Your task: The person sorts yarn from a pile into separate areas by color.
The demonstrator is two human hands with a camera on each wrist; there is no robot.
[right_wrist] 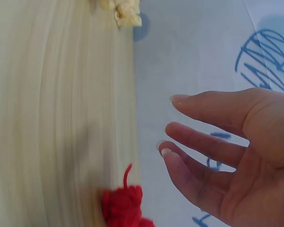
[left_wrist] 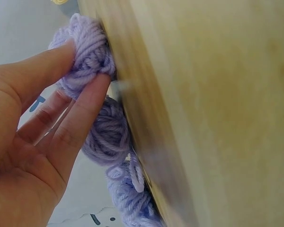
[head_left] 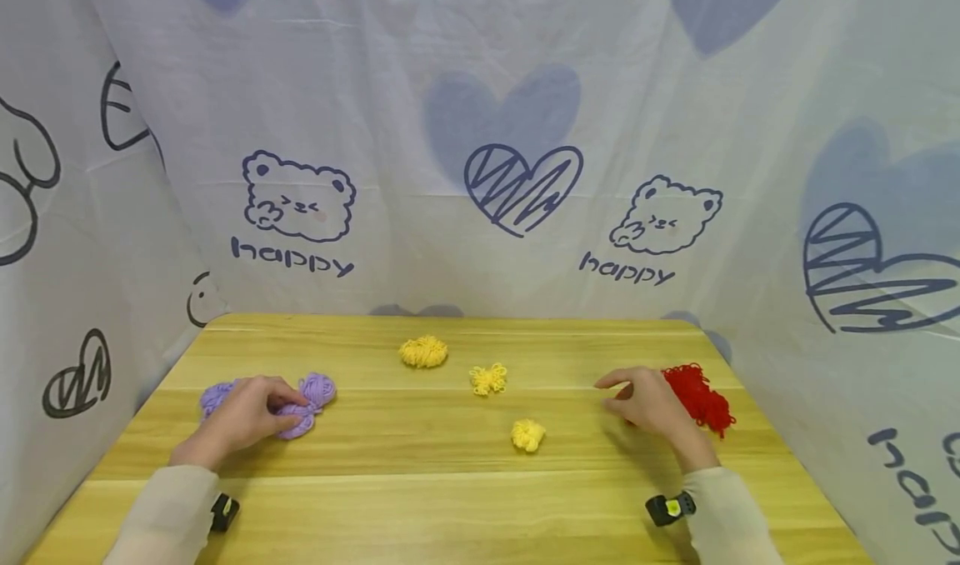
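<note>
On the left of the table, my left hand [head_left: 243, 419] pinches a small bundle of purple yarn [head_left: 296, 427] between thumb and fingertips. In the left wrist view this purple yarn bundle [left_wrist: 90, 59] sits between the thumb and a finger, at the tabletop. More purple yarn [head_left: 320, 388] lies just beyond the fingers, and another purple bundle [head_left: 216, 397] is partly hidden behind the hand. My right hand [head_left: 648, 402] hovers over the right side, fingers loosely bent and holding nothing. Beside it lies a heap of red yarn [head_left: 697, 397], also seen as red yarn [right_wrist: 124, 205] below the fingers.
Three yellow yarn bundles lie apart around the middle of the wooden table [head_left: 420, 507]: a wide one [head_left: 423, 352] at the back, a looped one [head_left: 488, 379] and a round one [head_left: 528, 435] closer to me. A printed white cloth [head_left: 420, 240] hangs behind and along both sides.
</note>
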